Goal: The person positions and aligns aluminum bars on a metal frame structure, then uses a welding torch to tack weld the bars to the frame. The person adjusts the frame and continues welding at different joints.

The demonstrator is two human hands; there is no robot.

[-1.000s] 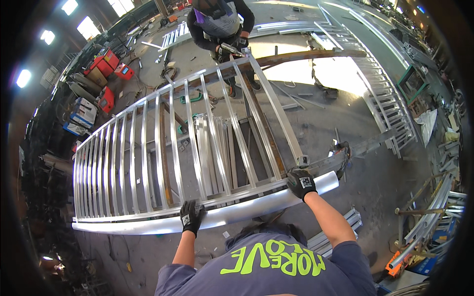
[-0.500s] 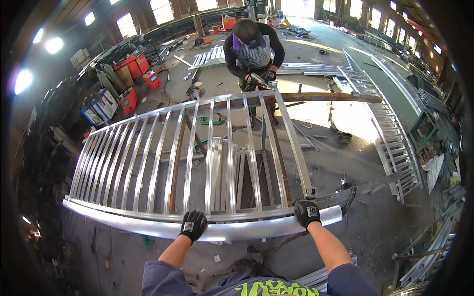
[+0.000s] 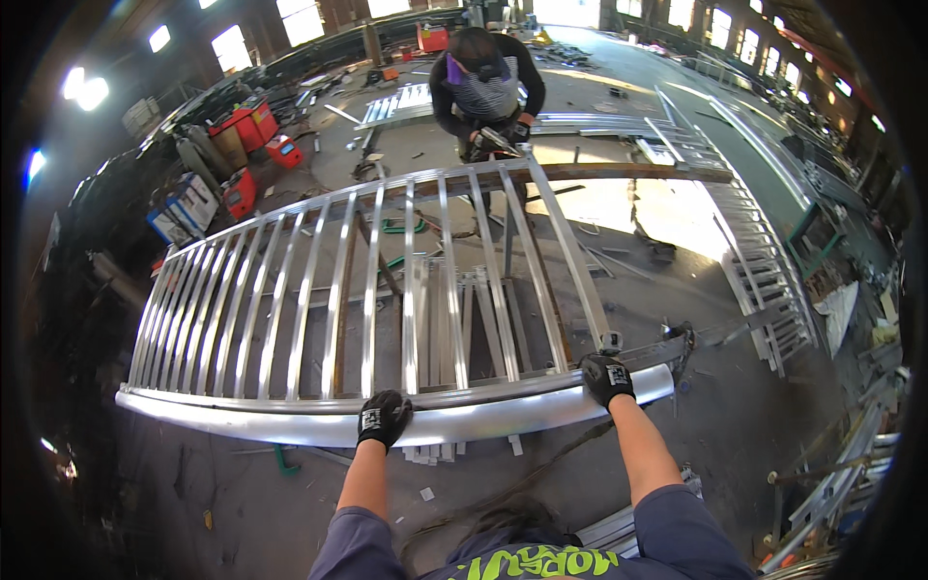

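Observation:
A silver metal railing panel [image 3: 372, 290] with several parallel bars lies across brown beams in front of me. Along its near side runs a wide, smooth metal rail [image 3: 474, 420]. My left hand [image 3: 385, 418], in a black glove, is closed over this rail near its middle. Close to the rail's right end, my right hand [image 3: 607, 379], gloved alike, grips it beside the corner of the panel. The fingertips of both hands are partly hidden. At the panel's far right corner, a co-worker [image 3: 483, 92] bends down, holding a power tool [image 3: 498, 143].
Brown beams [image 3: 619, 171] support the panel. A second railing panel [image 3: 759, 261] stands at the right, and loose metal bars [image 3: 454, 319] lie below. Red machines [image 3: 239, 193] stand at the left. A green clamp [image 3: 285, 460] shows under the near rail.
My view has shifted, so more floor shows below the rail. Both hands stay on the rail, and the left one sits slightly further over it. The co-worker remains bent at the far corner.

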